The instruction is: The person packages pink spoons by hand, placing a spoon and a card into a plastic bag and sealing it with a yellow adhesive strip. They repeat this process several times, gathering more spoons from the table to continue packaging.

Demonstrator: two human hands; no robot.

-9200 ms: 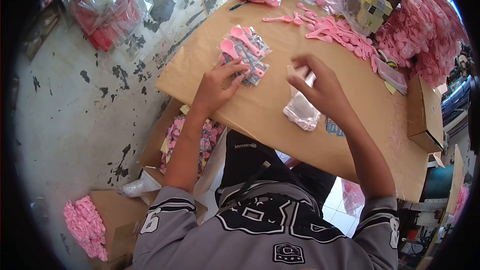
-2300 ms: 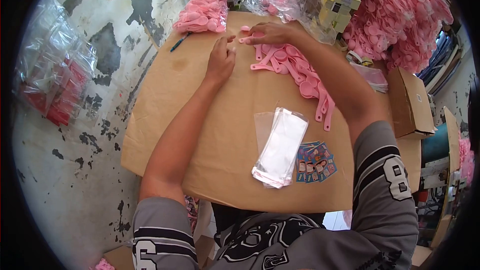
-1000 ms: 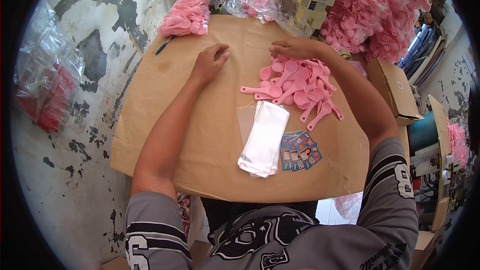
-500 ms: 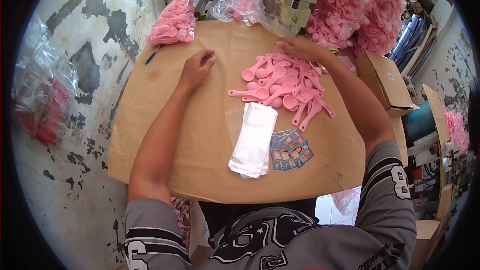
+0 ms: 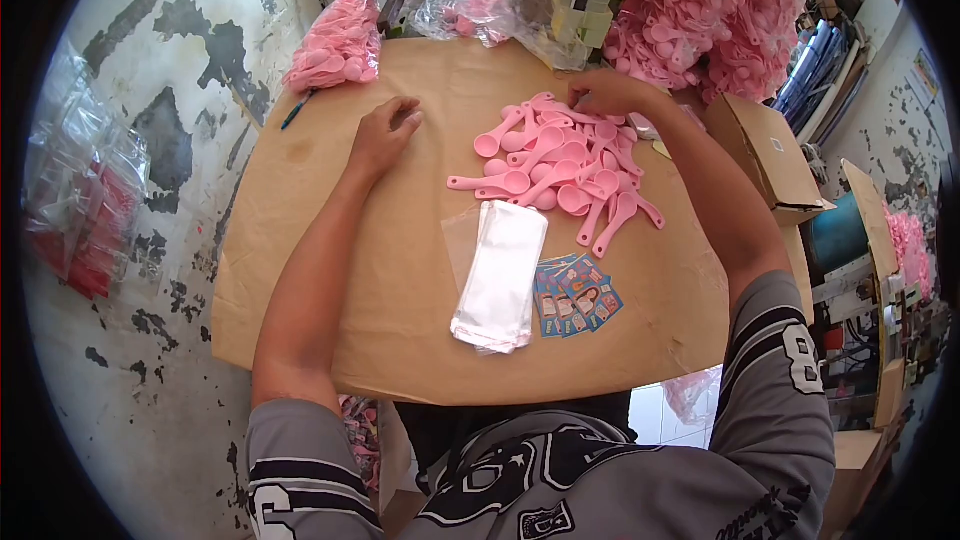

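My left hand [image 5: 386,134] rests on the brown-covered table [image 5: 290,270], fingers curled, left of a heap of pink plastic spoons [image 5: 565,165]. At the heap's back edge is my right hand [image 5: 610,95], its fingers bent down onto the spoons; what they may grip is hidden. In front of the heap lies a stack of clear plastic sleeves [image 5: 500,280]. Right beside the sleeves, several blue printed cards [image 5: 578,298] are fanned out.
A bag of pink spoons [image 5: 337,45] and a pen [image 5: 297,110] lie at the back left. Along the back right are yellow boxes [image 5: 588,0], large bags of pink spoons [image 5: 700,15] and a cardboard box [image 5: 765,155].
My right hand has shifted slightly right and its fingers now bend down onto the back of the heap. The view has moved slightly; my left hand stays about where it was.
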